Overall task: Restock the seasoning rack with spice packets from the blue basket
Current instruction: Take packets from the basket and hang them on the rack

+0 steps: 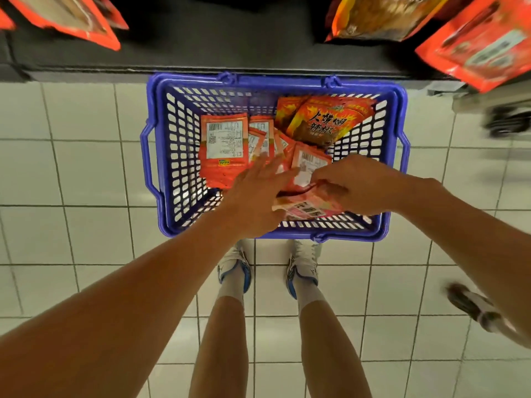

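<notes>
Reaching into the blue slotted plastic basket (161, 156), the right hand (353, 186) pinches a red foil spice packet (309, 165). Left hand (255, 199) rests beside it, fingers (268, 168) straight on the heap.

Both my arms are bare and stretched out from the bottom corners toward the middle of the frame. My left hand (255, 196) is just left of centre, palm down, fingers straight and spread a bit. My right hand (353, 186) is just right of centre, fingers curled under and pinching something, knuckles up. My bare legs show at the bottom middle.
</notes>
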Demonstrator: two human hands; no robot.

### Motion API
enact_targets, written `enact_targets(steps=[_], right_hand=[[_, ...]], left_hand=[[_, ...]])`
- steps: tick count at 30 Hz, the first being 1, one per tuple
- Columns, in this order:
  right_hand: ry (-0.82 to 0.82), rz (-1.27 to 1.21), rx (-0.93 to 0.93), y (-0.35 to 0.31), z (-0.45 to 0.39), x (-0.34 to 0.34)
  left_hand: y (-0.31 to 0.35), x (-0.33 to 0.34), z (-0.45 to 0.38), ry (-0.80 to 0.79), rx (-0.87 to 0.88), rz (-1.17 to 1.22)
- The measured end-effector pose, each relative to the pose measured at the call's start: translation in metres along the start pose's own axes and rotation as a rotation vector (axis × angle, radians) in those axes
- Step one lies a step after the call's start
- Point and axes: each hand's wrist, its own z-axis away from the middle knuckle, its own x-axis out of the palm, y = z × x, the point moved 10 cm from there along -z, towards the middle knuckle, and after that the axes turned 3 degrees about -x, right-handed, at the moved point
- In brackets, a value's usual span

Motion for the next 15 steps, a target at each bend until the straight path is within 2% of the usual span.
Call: enact_targets(steps=[1, 3, 5, 8, 10, 15], right_hand=[[0.039, -0.030, -0.025, -0.010, 0.001, -0.012], [0.162, -0.095, -0.018, -0.021, 0.006, -0.037], [0.367, -0.268, 0.132, -0.011, 0.018, -0.064], [0.666, -0.742, 0.387, 0.007, 0.047, -0.085], [0.741, -0.986, 0.440, -0.004, 0.059, -0.089], [0.751, -1.266, 0.479, -0.053, 0.091, -0.109]], left_hand=[[0.009, -0.006, 0.002, -0.003, 0.009, 0.057], [0.011, -0.017, 0.008, -0.029, -0.103, 0.325], [0.006, -0.025, 0.020, -0.030, -0.252, 0.664], [0.009, -0.045, 0.052, 0.063, -0.406, 1.101], [0.022, -0.061, 0.072, 0.118, -0.434, 1.269], [0.063, -0.120, 0.120, 0.234, -0.421, 1.518]])
